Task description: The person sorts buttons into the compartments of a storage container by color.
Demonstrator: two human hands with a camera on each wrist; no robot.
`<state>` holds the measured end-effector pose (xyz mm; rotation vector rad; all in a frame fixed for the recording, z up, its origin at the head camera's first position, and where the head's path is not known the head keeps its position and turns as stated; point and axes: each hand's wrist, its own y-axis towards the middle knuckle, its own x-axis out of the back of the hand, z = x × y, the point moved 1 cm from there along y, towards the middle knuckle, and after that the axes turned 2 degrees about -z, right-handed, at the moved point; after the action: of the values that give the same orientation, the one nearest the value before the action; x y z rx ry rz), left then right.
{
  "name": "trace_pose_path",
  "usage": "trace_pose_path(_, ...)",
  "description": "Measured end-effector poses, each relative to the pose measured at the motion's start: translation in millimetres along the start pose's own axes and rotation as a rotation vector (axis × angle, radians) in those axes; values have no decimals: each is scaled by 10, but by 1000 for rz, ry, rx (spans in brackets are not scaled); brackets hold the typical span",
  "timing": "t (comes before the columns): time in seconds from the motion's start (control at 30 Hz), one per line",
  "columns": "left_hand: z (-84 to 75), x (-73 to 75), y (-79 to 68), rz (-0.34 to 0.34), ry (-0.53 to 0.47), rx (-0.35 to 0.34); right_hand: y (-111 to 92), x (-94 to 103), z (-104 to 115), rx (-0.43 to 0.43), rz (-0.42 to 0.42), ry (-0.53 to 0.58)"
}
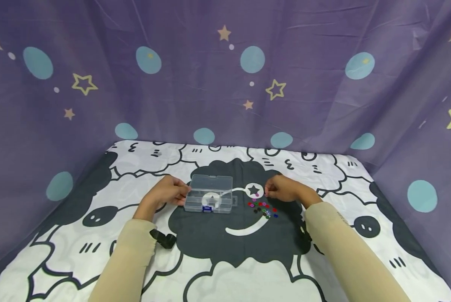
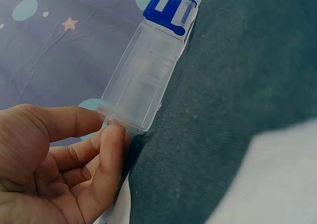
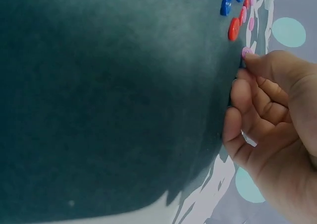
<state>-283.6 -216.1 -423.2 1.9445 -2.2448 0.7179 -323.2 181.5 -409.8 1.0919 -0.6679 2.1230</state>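
A clear plastic compartment box (image 1: 227, 206) lies on the dark part of the cloth with its lid (image 1: 211, 183) raised at the back. My left hand (image 1: 167, 191) grips the box's left side; in the left wrist view the thumb and fingers pinch its corner, and a blue latch (image 2: 171, 11) shows on its front. To the right of the box, my right hand (image 1: 283, 188) pinches a small pink button (image 3: 246, 51) between thumb and forefinger. Several loose buttons lie close by, among them a red button (image 3: 234, 29) and a blue button (image 3: 226, 3).
Under everything spreads a black-and-white cartoon sheep cloth (image 1: 248, 277). A purple curtain (image 1: 203, 96) with stars and dots hangs behind and along both sides. Near the left sleeve sits a black strap piece (image 1: 164, 239).
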Motion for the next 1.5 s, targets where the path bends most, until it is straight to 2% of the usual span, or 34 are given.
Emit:
trace_pose_path(0.2,-24,-7,-16,-1,8,-3,-13,1,-37,13,-2,3)
trace_pose_path(0.6,-18,12,-24,-8,2,2,19,-21,8,112,-132,41)
trace_pose_path(0.73,-20,9,-27,-7,12,-5,57,-42,80,152,-160,48)
trace_pose_path(1.07,-11,11,-23,-6,29,-20,199,-95,311,187,-183,42)
trace_pose_path(1.33,-4,5,-35,-2,7,-24,304,-142,501,194,-136,78)
trace_pose_path(1.5,-7,7,-38,0,3,-23,372,-174,608,224,-144,65)
